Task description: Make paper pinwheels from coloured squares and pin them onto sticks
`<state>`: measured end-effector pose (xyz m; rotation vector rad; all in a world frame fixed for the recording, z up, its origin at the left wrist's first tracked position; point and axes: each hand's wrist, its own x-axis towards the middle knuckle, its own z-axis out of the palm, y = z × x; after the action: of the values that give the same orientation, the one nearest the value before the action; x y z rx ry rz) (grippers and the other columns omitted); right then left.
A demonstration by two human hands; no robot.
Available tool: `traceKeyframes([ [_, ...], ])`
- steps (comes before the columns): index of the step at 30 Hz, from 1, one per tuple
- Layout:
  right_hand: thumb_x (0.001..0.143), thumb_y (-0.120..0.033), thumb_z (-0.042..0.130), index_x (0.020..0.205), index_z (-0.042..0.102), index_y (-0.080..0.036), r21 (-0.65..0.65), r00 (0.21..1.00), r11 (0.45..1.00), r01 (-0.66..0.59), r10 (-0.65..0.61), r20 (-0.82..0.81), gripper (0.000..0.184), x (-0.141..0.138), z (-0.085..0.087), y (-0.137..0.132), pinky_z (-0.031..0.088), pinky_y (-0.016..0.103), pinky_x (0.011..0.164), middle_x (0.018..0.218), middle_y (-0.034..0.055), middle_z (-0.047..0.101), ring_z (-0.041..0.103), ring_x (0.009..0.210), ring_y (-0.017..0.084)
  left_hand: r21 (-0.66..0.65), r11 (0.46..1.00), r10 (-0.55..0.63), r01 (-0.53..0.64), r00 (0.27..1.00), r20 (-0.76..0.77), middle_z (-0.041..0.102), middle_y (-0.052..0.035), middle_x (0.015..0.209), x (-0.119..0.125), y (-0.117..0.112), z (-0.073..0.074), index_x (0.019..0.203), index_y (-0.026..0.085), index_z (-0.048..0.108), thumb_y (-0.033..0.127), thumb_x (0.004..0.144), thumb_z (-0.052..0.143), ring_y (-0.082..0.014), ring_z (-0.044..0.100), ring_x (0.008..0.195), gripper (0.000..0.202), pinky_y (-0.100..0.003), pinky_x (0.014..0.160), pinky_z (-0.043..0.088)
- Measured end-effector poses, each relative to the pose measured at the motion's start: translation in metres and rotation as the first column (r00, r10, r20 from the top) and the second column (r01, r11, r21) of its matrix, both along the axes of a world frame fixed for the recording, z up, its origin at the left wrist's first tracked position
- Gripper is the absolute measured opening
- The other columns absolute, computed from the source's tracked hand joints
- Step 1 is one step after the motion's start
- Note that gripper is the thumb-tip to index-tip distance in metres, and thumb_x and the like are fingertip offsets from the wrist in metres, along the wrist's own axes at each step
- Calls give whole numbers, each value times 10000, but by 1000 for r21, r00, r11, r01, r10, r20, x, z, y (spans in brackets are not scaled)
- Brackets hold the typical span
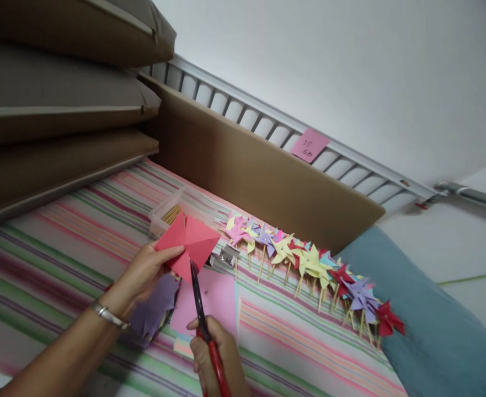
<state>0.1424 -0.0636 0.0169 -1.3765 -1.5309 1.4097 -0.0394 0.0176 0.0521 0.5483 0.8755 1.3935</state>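
Observation:
My left hand pinches a red square of paper by its left side, thumb on top. The paper has slits running in from its corners. In my right hand is a pair of scissors with red handles; the dark blades reach up to the paper's lower edge. Beneath the hands lie a stack of pink paper squares and a pile of cut purple paper. Just beyond the red paper stands a clear plastic box with thin wooden sticks in it.
A row of finished paper pinwheels on sticks runs along the right. A small box of metal bits sits near it. Behind are a brown board and a white radiator. Stacked cushions rise at the left; blue fabric lies right.

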Motion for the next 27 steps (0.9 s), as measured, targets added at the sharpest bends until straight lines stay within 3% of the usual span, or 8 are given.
traceKeyframes([
  [6,743,-599,543,895,624,-174,98,997,995,18,-26,72,458,2,-10,3,281,182,406,531,-61,351,350,471,91,21,998,-60,61,997,-56,722,-70,699,4,-2,-3,748,125,711,263,650,739,-169,634,607,172,-237,558,462],
  [13,736,-525,585,879,617,-174,77,997,996,43,-48,60,381,2,-14,5,262,183,399,541,-62,337,331,473,91,7,998,-57,58,995,-79,708,-70,716,6,-1,-3,773,117,700,268,664,729,-165,611,619,188,-244,567,450],
  [27,744,-319,625,874,638,-162,16,991,997,69,-71,110,204,-3,2,3,265,177,422,565,-56,380,335,494,84,-3,998,-59,59,995,-77,713,-54,691,5,0,-5,765,117,698,267,659,739,-153,611,600,188,-236,561,454],
])
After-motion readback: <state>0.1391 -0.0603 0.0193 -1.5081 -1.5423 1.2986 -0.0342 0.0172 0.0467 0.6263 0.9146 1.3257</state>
